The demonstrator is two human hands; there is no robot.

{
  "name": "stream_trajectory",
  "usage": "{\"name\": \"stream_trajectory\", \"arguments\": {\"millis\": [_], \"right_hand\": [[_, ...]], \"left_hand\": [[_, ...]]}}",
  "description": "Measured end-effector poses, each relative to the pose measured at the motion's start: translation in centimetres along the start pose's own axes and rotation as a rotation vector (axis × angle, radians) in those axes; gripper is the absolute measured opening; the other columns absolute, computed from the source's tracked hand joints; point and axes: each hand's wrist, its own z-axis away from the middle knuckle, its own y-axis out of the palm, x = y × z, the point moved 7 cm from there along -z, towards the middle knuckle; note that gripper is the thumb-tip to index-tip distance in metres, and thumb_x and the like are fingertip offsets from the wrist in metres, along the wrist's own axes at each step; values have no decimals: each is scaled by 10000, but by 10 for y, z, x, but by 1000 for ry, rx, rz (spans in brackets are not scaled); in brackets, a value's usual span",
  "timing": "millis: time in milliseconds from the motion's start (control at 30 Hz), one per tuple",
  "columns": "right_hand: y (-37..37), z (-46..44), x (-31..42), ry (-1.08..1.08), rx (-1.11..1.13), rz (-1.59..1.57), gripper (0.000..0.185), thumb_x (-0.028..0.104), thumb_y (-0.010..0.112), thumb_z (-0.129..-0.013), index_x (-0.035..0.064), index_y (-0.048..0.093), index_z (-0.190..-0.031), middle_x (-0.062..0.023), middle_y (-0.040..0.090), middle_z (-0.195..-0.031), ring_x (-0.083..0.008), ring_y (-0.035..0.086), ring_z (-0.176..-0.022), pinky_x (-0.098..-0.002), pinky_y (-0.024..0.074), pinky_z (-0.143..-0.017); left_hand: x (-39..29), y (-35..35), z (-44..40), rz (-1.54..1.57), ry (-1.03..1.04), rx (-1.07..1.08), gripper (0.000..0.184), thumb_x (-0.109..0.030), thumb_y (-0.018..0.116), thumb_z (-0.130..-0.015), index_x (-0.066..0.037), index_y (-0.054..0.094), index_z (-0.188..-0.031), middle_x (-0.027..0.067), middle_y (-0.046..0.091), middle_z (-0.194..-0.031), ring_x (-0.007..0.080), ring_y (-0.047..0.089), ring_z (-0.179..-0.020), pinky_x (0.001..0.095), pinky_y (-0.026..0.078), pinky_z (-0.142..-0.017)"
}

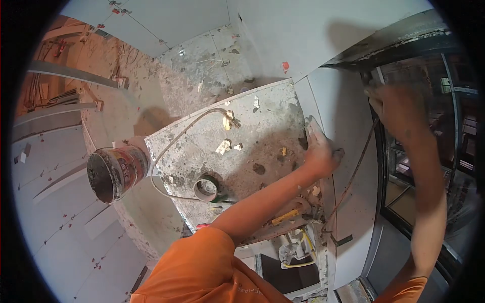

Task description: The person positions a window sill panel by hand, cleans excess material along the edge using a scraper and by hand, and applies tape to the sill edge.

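My left hand [319, 151] rests against the right edge of a dirty, speckled board [242, 156], beside the wall panel; its fingers point up and lie extended. Up at the dark window frame [381, 166] is my right hand [394, 103], raised, with its fingers curled together near the frame's upper corner. What it holds, if anything, is too small to make out. A thin brown cable [359, 161] hangs below that hand and runs down along the pale panel [348, 212]. On the board stands a roll of tape [206, 188], near its lower left.
A dirty bucket [104, 174] lies left of the board. A looped hose [174, 139] crosses the board's left side. Yellow-handled tool [285, 217] and plaster crumbs [224, 146] are on the board. Below it are a white bag [290, 255] and a dark opening [283, 278].
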Motion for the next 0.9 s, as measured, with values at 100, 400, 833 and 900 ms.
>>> {"name": "stream_trajectory", "arguments": {"millis": [100, 400, 833, 900], "right_hand": [[8, 14, 3, 9, -47, -18, 245, 254, 705, -902, 12, 731, -871, -227, 691, -836, -406, 688, -801, -497, 543, -742], [18, 18, -3, -8, -161, -58, 194, 234, 720, -890, 48, 754, -936, -221, 694, -873, -408, 682, -794, -489, 537, -724], [-38, 18, -25, -24, -200, 94, 246, 313, 665, -929, 83, 742, -889, -205, 699, -827, -386, 683, -753, -475, 534, -682], [-51, 68, -21, 76, -286, -64, 238, 326, 656, -936, 110, 753, -922, -185, 706, -831, -368, 684, -740, -458, 534, -660]], "left_hand": [[-1, 0, 1, 32, -21, 30, 1198, -247, 785, -813, 103, -102, -1539, 413, 117, -1574, 535, 186, -1476, 478, 296, -1198], [3, 5, -1, 80, 1, 46, 1222, -253, 788, -813, 100, -133, -1534, 412, 85, -1582, 535, 149, -1489, 473, 253, -1217], [39, 26, -18, -186, -43, 546, 848, -294, 653, -881, 166, 186, -1419, 400, 341, -1416, 478, 333, -1346, 465, 299, -1149], [49, 20, -29, -134, -65, 573, 611, -247, 604, -906, 132, 427, -1352, 331, 519, -1306, 392, 514, -1218, 446, 405, -1065]]}}
